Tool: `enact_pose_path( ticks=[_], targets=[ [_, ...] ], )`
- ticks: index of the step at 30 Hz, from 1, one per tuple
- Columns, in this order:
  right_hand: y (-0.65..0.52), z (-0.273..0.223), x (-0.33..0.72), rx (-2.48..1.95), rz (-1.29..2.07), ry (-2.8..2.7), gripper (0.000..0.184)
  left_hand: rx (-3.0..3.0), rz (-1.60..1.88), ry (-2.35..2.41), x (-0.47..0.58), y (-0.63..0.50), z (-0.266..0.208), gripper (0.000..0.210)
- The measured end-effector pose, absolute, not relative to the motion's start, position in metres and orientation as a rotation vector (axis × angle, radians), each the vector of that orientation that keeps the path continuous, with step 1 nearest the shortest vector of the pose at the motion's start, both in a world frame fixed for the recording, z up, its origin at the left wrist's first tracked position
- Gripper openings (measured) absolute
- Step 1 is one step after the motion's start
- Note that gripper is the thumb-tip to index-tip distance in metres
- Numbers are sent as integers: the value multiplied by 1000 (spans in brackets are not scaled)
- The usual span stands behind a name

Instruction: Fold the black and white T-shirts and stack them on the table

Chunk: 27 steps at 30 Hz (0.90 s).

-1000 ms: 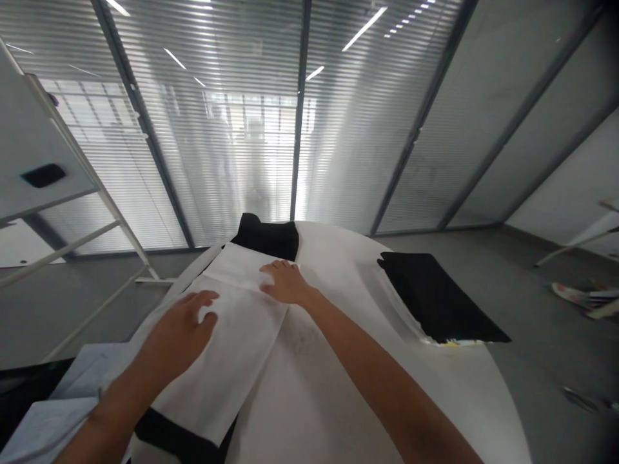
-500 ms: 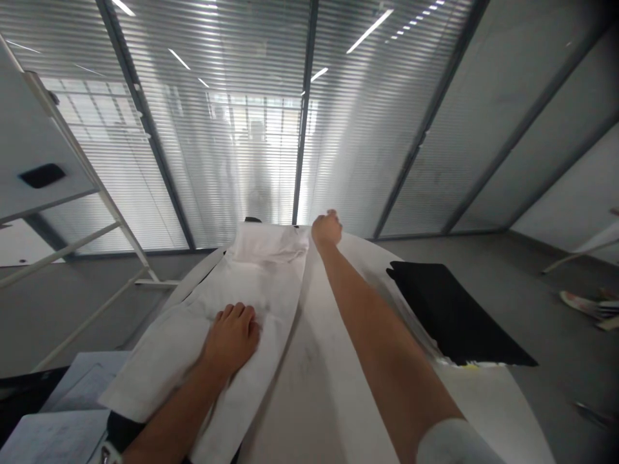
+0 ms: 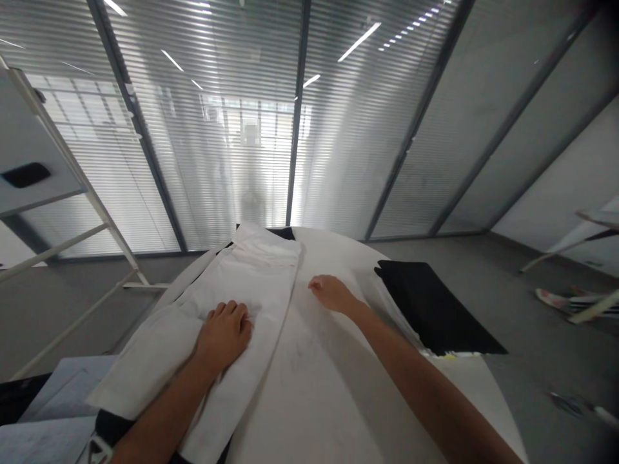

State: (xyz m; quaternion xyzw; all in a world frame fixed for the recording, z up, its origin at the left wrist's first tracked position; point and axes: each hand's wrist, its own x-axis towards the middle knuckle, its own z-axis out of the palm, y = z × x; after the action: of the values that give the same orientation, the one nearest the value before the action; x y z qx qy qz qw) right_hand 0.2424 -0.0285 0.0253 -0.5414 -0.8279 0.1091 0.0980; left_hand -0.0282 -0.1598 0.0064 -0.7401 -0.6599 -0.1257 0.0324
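Note:
A pair of white trousers [image 3: 264, 274] lies on the white table [image 3: 309, 386], waistband at the far end and legs toward me. Dark cloth [image 3: 283, 232] shows from beneath it at the far edge. My left hand [image 3: 225, 335] rests palm down on the upper leg part, fingers lying on the fabric. To the right of the trousers, over bare tabletop, is my right hand [image 3: 333, 293]. Its fingers are curled closed, and I see nothing in them. It is apart from the fabric.
A stack of folded cloth with a black top piece [image 3: 440, 309] lies on the table's right side. Papers [image 3: 62, 393] are at the lower left. A white-framed stand [image 3: 109, 222] is on the left, and glass panels with blinds [image 3: 232, 161] rise beyond the table.
My right hand has come back from the far waistband corner toward me. The far right corner of the waistband now lies folded differently, baring dark cloth. My left hand stays on the trousers.

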Motion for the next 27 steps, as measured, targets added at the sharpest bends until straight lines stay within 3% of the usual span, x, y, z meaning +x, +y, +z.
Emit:
enact_pose_path(
  ticks=[7,14,18,23,27],
  targets=[
    [-80,34,257,-1253,291,-2734,29,-2271,-378,-2071,-29,-159,4,18],
    [-104,66,330,-1961,-189,-2351,36,-2268,-324,-2081,-26,-159,7,20],
    [-110,58,367,-2350,-342,-1901,42,-2249,-275,-2083,-23,-161,6,25],
    [-119,30,385,-2420,-521,-1649,54,-2225,-129,-2161,-16,-151,9,34],
    [-121,27,389,-2402,-518,-1750,49,-2210,59,-2373,-2,-132,17,35]
  ],
)
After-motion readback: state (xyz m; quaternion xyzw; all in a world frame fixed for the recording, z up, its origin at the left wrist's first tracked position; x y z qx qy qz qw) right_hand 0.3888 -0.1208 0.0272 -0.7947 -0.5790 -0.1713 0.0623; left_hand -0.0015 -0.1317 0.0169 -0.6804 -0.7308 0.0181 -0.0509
